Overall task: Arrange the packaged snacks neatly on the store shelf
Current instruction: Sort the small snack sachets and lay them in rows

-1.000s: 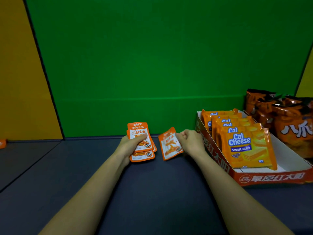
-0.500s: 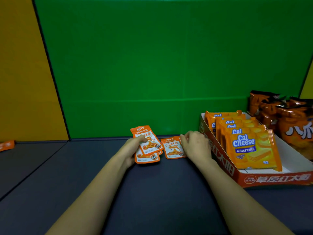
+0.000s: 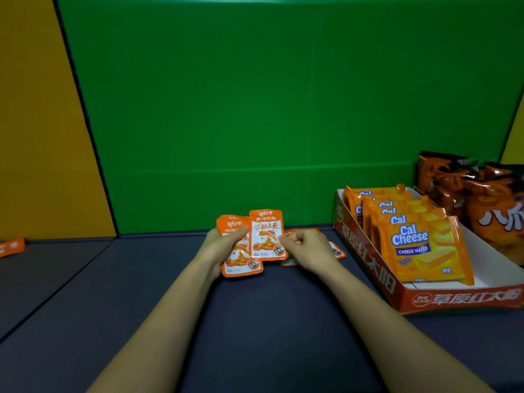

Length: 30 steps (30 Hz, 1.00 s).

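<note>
Orange packets in left hand, right hand pinching their edge

A stray sachet is cut by the left edge; the chip bags run off the right edge; the right hand covers most of a flat packet; the rear wafer packs show only tops; the held sachets hide the left hand's fingers.

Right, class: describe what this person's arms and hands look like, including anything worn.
The left forearm and right forearm are bare, no sleeves in view. The left hand and right hand wear no gloves, and no rings, watch or bracelet show.
</note>
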Available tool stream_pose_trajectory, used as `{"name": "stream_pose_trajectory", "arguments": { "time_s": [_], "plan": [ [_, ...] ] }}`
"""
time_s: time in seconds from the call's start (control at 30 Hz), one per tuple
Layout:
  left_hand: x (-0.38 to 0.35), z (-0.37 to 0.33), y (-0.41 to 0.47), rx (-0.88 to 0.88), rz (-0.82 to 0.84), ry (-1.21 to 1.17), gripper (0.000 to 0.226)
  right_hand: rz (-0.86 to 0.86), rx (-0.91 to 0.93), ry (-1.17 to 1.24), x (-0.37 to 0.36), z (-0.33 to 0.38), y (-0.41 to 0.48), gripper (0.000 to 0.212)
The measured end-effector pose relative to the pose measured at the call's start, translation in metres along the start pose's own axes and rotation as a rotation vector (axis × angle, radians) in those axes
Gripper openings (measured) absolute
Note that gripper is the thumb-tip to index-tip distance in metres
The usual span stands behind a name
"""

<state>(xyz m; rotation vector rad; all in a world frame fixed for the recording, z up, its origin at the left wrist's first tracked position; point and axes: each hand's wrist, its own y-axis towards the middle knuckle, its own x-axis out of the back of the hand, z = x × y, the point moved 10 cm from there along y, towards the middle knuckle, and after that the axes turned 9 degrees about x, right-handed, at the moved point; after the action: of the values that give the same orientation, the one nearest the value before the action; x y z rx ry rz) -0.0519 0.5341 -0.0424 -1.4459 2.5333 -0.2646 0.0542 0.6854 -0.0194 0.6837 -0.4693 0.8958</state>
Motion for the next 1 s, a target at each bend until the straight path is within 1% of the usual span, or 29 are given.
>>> {"name": "stream_pose_trajectory", "arguments": {
  "time_s": [0.07,0.13,0.27,0.33,0.47,0.53,0.6,0.67,0.7,0.8,0.83,0.93,1.0],
  "plan": [
    [0.021,-0.004,0.004,-0.040,-0.121,-0.050,0.013,0.004,-0.004,-0.054,0.000,-0.003,0.001,0.036],
    [0.039,-0.005,0.005,-0.045,-0.223,-0.063,0.017,0.030,-0.018,-0.107,-0.004,-0.006,0.002,0.041],
    [0.052,-0.003,0.005,0.006,-0.276,-0.050,0.016,0.018,-0.020,-0.184,-0.008,-0.005,0.003,0.046],
    [0.050,-0.002,0.004,0.035,-0.258,-0.046,0.013,-0.019,-0.008,-0.242,-0.006,-0.002,0.003,0.045],
    [0.034,0.002,0.002,0.091,-0.147,-0.042,0.014,-0.033,0.057,-0.419,-0.005,0.011,-0.001,0.031],
    [0.027,0.002,0.000,0.104,-0.094,-0.011,0.014,-0.052,0.099,-0.515,-0.002,0.018,-0.002,0.033],
    [0.018,0.002,-0.001,0.110,-0.037,0.023,0.015,-0.108,0.144,-0.565,0.006,0.027,-0.004,0.036],
    [0.010,0.002,-0.003,0.113,0.017,0.041,0.014,-0.145,0.183,-0.538,0.012,0.033,-0.007,0.039],
    [0.005,0.002,-0.004,0.112,0.041,0.045,0.013,-0.142,0.186,-0.479,0.012,0.033,-0.008,0.041],
    [-0.008,0.003,-0.010,0.090,0.101,0.075,0.009,-0.068,0.140,-0.264,0.005,0.028,-0.012,0.055],
    [-0.013,0.003,-0.012,0.078,0.116,0.087,0.008,-0.040,0.126,-0.207,0.002,0.027,-0.013,0.056],
    [-0.025,0.005,-0.020,0.037,0.142,0.103,0.006,0.035,0.091,-0.084,-0.004,0.025,-0.021,0.049],
    [-0.035,0.008,-0.027,0.030,0.154,0.082,0.006,0.044,0.071,-0.038,-0.001,0.024,-0.027,0.044]
  ]
}}
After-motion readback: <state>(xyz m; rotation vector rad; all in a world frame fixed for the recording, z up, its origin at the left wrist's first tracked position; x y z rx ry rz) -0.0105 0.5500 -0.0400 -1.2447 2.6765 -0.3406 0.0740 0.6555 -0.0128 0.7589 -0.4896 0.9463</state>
